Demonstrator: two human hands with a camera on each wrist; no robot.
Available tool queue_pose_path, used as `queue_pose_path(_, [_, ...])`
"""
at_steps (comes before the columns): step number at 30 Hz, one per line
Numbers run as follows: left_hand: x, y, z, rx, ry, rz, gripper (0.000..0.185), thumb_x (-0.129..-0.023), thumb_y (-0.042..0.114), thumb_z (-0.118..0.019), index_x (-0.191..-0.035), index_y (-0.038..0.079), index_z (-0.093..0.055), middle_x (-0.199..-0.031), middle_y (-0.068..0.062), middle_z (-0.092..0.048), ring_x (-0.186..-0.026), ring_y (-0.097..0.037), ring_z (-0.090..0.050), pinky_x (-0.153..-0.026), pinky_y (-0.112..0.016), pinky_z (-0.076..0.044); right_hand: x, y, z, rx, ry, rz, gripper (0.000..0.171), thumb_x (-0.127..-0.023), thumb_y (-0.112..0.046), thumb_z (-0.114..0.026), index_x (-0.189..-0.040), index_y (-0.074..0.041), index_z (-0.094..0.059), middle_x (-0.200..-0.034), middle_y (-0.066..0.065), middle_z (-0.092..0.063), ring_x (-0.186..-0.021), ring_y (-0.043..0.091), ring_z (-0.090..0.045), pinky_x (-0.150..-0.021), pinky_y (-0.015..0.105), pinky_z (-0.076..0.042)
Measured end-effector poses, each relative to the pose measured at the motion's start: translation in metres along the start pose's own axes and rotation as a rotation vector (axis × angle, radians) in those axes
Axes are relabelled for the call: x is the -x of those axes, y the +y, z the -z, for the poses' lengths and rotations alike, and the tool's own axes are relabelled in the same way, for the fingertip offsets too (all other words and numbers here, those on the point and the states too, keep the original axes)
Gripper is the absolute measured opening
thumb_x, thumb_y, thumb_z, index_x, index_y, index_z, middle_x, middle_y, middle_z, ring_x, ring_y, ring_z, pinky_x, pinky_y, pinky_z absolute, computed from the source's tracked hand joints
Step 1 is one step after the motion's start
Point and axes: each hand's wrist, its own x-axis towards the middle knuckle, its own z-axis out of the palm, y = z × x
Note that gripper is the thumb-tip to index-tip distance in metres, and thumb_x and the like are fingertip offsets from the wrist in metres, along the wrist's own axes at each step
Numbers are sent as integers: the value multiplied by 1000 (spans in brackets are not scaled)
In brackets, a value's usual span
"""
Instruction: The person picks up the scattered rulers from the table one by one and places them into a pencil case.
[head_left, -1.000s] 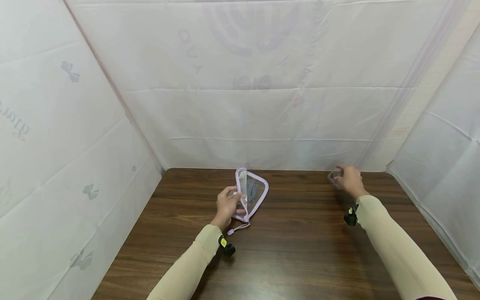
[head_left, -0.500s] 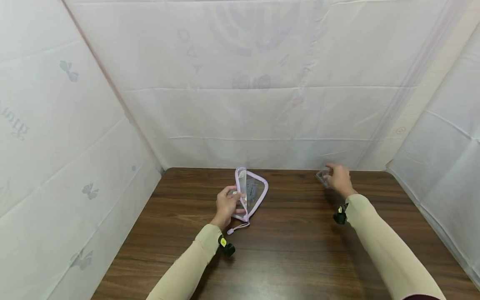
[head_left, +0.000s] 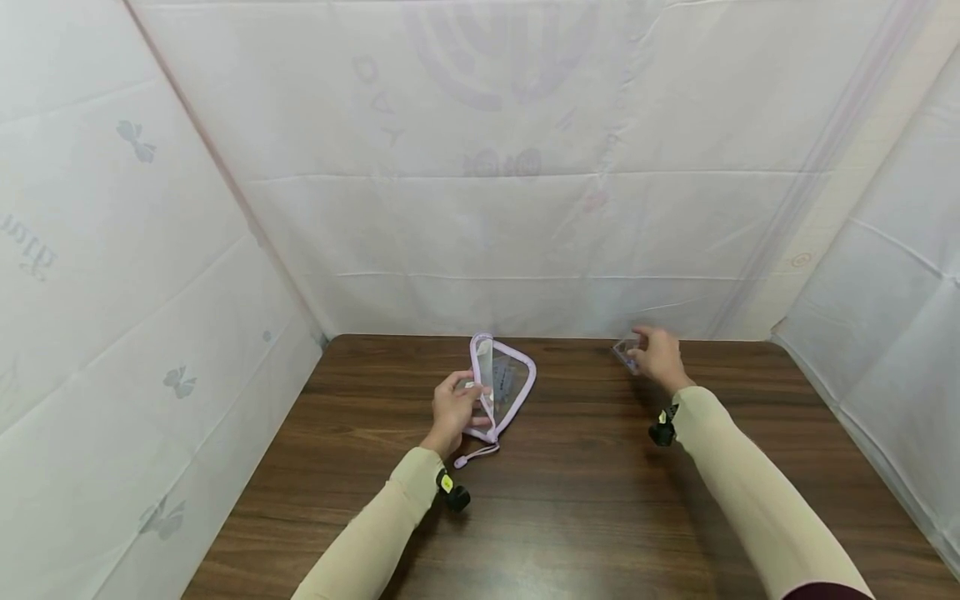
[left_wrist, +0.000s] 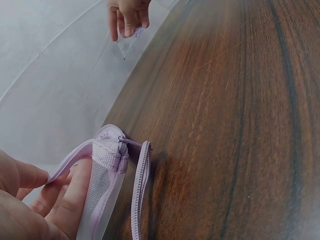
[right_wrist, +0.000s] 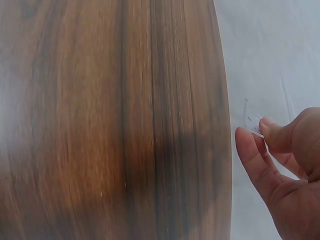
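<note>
A clear pouch with a lilac zipper edge stands on edge at the back middle of the dark wooden table. My left hand grips its near side, fingers and thumb pinching the lilac rim; a zipper cord trails below. My right hand is raised to the right of the pouch and pinches a small clear plastic piece, which shows between thumb and fingers in the right wrist view and in the left wrist view.
White cloth walls close off the table at the back, left and right. Bare wood lies between the two hands and toward the near edge.
My right hand has carried the clear piece leftward, closer to the pouch. The left hand and pouch have stayed where they were.
</note>
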Motion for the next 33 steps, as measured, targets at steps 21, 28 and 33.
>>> queue_pose_path(21, [1, 4, -2, -8, -15, 14, 31, -101, 0, -60, -132, -2, -57, -115, -30, -70, -99, -48, -70, -62, -49, -65, -6, -24, -31, -116, -72, -13, 51, -94, 6, -69, -142, 10, -51, -110, 29, -60, -54, 15, -66, -49, 26, -60])
queue_pose_path(28, [-1, 0, -2, 13, 1, -10, 26, -99, -2, -62, -124, 1, -61, -102, -22, -75, -82, -31, -74, -54, -42, -65, -7, -34, -39, -156, -67, -4, 51, -93, 7, -69, -141, 10, -53, -106, 26, -61, -57, 23, -70, -50, 28, -61])
queue_pose_path(33, [-1, -1, -2, 17, -1, -28, 25, -98, -3, -61, -123, 0, -61, -100, -22, -75, -77, -27, -73, -53, -42, -64, -8, -40, -47, -184, -79, -20, 51, -94, 6, -69, -143, 7, -53, -111, 26, -60, -59, 22, -70, -51, 29, -62])
